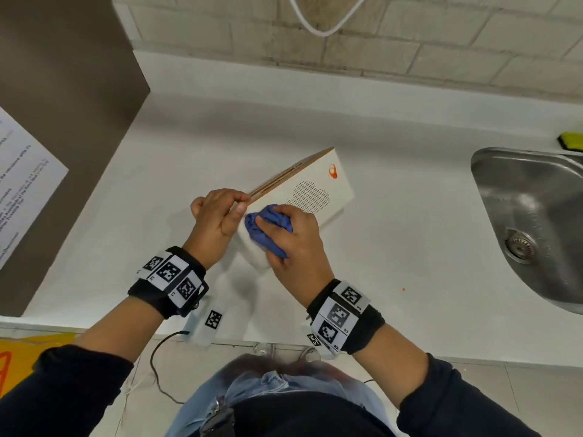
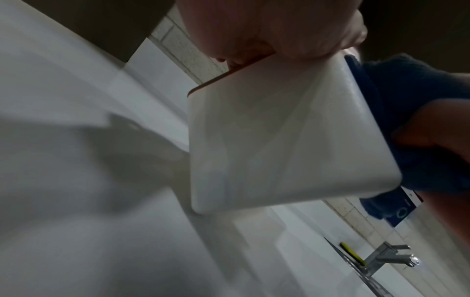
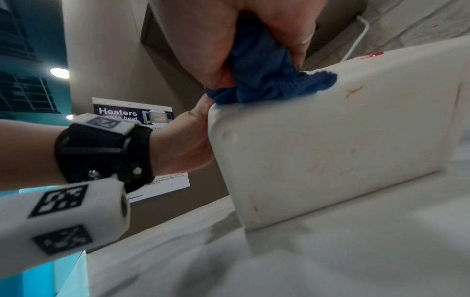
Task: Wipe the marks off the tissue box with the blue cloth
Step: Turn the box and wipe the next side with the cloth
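The white tissue box [image 1: 318, 190] with a wooden lid, a dotted cloud and an orange logo stands tilted on the counter, near end raised. My left hand [image 1: 217, 212] grips its near left corner at the wooden edge. My right hand [image 1: 290, 234] holds the bunched blue cloth [image 1: 268, 223] and presses it onto the box's near top face. In the right wrist view the blue cloth [image 3: 269, 82] lies on the tissue box [image 3: 330, 144], beside an orange mark [image 3: 353, 91]; fainter smudges show lower down. The left wrist view shows the tissue box [image 2: 279, 132] from below, the blue cloth [image 2: 412, 112] behind it.
The white counter [image 1: 394, 263] runs to a steel sink [image 1: 533, 216] at the right, with a yellow-green sponge [image 1: 569, 141] behind it. A brown panel [image 1: 63, 121] with a paper notice [image 1: 22, 178] stands at the left. A white cable [image 1: 321, 26] hangs on the brick wall.
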`<state>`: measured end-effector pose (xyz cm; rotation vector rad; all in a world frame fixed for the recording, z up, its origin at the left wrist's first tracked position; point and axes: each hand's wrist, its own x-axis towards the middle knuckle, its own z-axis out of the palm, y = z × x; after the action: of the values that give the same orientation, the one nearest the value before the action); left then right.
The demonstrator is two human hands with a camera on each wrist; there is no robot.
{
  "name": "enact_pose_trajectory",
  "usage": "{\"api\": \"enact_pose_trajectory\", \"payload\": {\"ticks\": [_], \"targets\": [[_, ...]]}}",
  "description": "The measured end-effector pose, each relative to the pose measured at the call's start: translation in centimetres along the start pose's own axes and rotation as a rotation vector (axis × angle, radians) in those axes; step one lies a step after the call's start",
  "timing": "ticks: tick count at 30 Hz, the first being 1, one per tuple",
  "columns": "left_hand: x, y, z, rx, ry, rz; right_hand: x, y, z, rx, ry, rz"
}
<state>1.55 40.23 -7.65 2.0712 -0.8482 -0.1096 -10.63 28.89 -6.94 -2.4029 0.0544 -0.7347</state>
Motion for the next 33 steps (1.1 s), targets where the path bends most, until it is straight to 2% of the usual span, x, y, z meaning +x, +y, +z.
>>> {"api": "enact_pose_trajectory", "payload": {"ticks": [3,6,9,10,11,13,15,17,19,21,24,28,33], "targets": [[0.1,-0.2,0.0,0.006,-0.005,-0.016,-1.2,0.6,0.1,-0.035,-0.093,0.004],[0.3,-0.2,-0.2,0.007,-0.015,-0.034,-2.2,0.5,-0.9,-0.059,-0.158,-0.08],[0.7,-0.3,-0.5,0.029,-0.026,-0.003,-2.5,0.9,-2.9,-0.124,-0.503,-0.126],[0.8,-0.3,-0.7,0.03,-0.039,-0.005,-2.5,0.9,-3.8,-0.151,-0.596,-0.088],[0.8,-0.4,-0.8,0.024,-0.053,-0.017,-2.5,0.9,-4.9,-0.138,-0.621,-0.005],[0.8,-0.6,-1.2,-0.004,-0.069,-0.047,-2.0,1.5,-7.2,0.068,-0.461,0.303],[0.6,-1.0,-1.7,-0.038,-0.097,-0.062,-1.0,2.9,-9.4,0.258,-0.178,0.516],[0.6,-1.5,-2.3,-0.073,-0.142,-0.055,0.7,4.4,-10.9,0.205,0.039,0.495],[0.7,-2.0,-2.8,-0.079,-0.182,-0.042,2.3,5.9,-11.5,0.197,0.138,0.494],[0.8,-2.5,-3.3,-0.069,-0.196,-0.012,3.7,6.6,-11.7,0.194,0.162,0.494],[1.1,-2.7,-3.9,-0.051,-0.201,0.018,5.5,7.0,-11.0,0.227,0.126,0.376],[1.1,-2.6,-4.3,-0.041,-0.22,0.008,6.4,6.8,-8.4,0.22,0.052,0.281],[0.4,-2.1,-3.9,-0.057,-0.293,-0.047,6.2,7.4,-6.8,0.319,0.043,0.24]]}}
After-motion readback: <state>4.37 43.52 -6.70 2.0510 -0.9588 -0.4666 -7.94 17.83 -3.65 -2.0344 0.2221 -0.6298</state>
